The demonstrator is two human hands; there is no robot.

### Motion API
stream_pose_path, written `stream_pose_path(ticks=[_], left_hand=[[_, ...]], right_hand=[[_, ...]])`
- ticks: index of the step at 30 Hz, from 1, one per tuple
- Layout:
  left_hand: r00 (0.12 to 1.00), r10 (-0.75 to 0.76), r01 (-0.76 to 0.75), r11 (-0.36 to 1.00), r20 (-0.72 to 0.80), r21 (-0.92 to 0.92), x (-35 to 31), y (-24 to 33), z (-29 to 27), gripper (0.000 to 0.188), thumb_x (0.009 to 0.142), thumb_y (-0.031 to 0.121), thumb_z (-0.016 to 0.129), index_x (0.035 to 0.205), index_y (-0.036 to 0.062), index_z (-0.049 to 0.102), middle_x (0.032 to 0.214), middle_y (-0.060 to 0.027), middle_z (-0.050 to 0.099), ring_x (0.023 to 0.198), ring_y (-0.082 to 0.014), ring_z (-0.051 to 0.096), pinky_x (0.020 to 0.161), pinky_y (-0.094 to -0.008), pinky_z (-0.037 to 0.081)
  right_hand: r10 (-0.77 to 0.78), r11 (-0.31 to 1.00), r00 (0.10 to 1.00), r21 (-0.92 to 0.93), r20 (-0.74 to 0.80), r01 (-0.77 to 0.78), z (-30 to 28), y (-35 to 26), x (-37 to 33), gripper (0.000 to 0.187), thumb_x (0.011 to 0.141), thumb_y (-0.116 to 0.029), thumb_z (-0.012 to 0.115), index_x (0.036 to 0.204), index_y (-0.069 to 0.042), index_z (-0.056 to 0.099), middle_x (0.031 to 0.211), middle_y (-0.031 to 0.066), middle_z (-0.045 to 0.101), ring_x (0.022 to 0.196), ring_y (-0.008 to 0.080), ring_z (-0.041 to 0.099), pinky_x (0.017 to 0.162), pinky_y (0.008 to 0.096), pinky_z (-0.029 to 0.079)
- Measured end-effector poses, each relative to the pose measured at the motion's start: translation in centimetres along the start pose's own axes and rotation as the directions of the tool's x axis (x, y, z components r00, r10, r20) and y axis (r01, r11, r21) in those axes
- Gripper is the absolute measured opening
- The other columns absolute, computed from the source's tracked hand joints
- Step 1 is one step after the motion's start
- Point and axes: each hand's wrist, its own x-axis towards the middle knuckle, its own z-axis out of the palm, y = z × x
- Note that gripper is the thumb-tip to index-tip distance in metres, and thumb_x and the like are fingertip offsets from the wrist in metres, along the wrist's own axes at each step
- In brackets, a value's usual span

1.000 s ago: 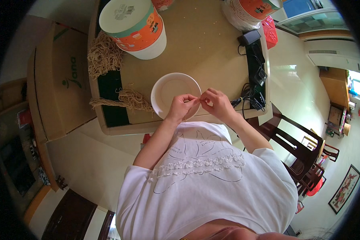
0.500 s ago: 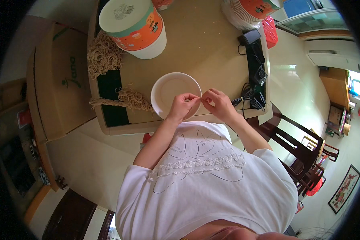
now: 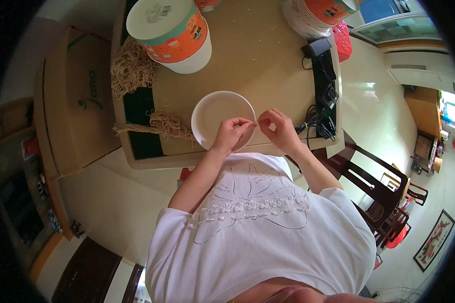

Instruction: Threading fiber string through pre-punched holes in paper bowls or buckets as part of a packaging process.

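Note:
Over the near right rim of a white round bowl [image 3: 215,108], my two hands meet with their fingertips almost touching. My left hand [image 3: 231,136] is closed in a pinch above the bowl. My right hand [image 3: 279,131] pinches just beyond the bowl's right rim, thumb and forefinger forming a ring. What the fingertips hold, if anything, is too small to make out. To the left of the bowl lies a loose bundle of beige string [image 3: 167,125], its near end reaching the bowl's side.
A larger tangle of beige string [image 3: 132,70] lies at the table's left edge beside stacked orange-and-white paper buckets [image 3: 182,43]. Plastic-wrapped paper buckets [image 3: 313,17], a black adapter [image 3: 317,47], cables [image 3: 313,121] and a red basket [image 3: 342,43] line the right. A cardboard box [image 3: 86,111] stands left.
My right hand has shifted slightly up and to the right, and the ring between its thumb and forefinger is wider. My left hand has stayed nearly still above the bowl.

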Motion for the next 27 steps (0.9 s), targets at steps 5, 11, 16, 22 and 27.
stream_pose_path(ticks=[5,11,16,22,27], left_hand=[[0.999,-0.002,0.003,1.000,0.033,-0.027,0.2,-0.5,-0.4,0.011,0.086,0.012,0.065,0.090,0.0036,0.070,0.073,0.0047,0.062,0.058,-0.0003,0.046,0.049,-0.0163,0.033],[0.999,-0.009,0.011,0.998,0.038,-0.062,0.0,-0.2,-0.1,0.010,0.085,0.010,0.065,0.090,0.0020,0.070,0.075,0.0033,0.063,0.062,-0.0012,0.049,0.053,-0.0162,0.036],[1.000,0.014,-0.014,1.000,-0.004,-0.001,-0.2,0.3,0.3,0.010,0.085,0.009,0.065,0.089,0.0006,0.070,0.078,0.0006,0.065,0.071,-0.0039,0.055,0.063,-0.0179,0.042],[1.000,0.009,-0.009,1.000,0.008,-0.004,0.0,-0.5,0.0,0.011,0.085,0.009,0.066,0.089,0.0001,0.070,0.081,-0.0009,0.066,0.074,-0.0050,0.056,0.067,-0.0188,0.044],[0.998,0.059,-0.059,0.998,0.003,0.016,-0.3,0.2,0.6,0.009,0.089,0.011,0.062,0.090,0.0036,0.067,0.065,0.0068,0.054,0.048,0.0011,0.041,0.041,-0.0151,0.027]], right_hand=[[-0.006,1.000,1.000,-0.012,-0.011,0.006,0.0,-0.5,-0.1,0.013,0.078,-0.003,0.067,0.088,-0.002,0.059,0.082,0.0093,0.058,0.074,0.0199,0.060,0.066,0.0281,0.050],[0.037,0.999,0.999,-0.040,0.012,-0.037,0.2,-0.3,0.0,0.012,0.078,-0.001,0.066,0.088,-0.001,0.059,0.081,0.0095,0.058,0.076,0.0194,0.060,0.068,0.0285,0.050],[0.081,0.991,0.996,0.106,-0.027,-0.078,0.3,1.1,-0.2,0.012,0.079,0.002,0.062,0.090,-0.001,0.058,0.082,0.0073,0.058,0.077,0.0161,0.059,0.070,0.0260,0.048],[0.088,0.984,0.994,0.163,-0.060,-0.077,-0.4,-0.5,0.0,0.016,0.078,0.003,0.063,0.093,-0.002,0.058,0.084,0.0061,0.059,0.076,0.0149,0.058,0.071,0.0250,0.047],[-0.018,0.999,1.000,0.029,0.010,0.017,-0.1,-0.2,0.1,0.014,0.078,0.002,0.064,0.091,-0.002,0.061,0.088,0.0100,0.058,0.077,0.0207,0.061,0.069,0.0287,0.051]])
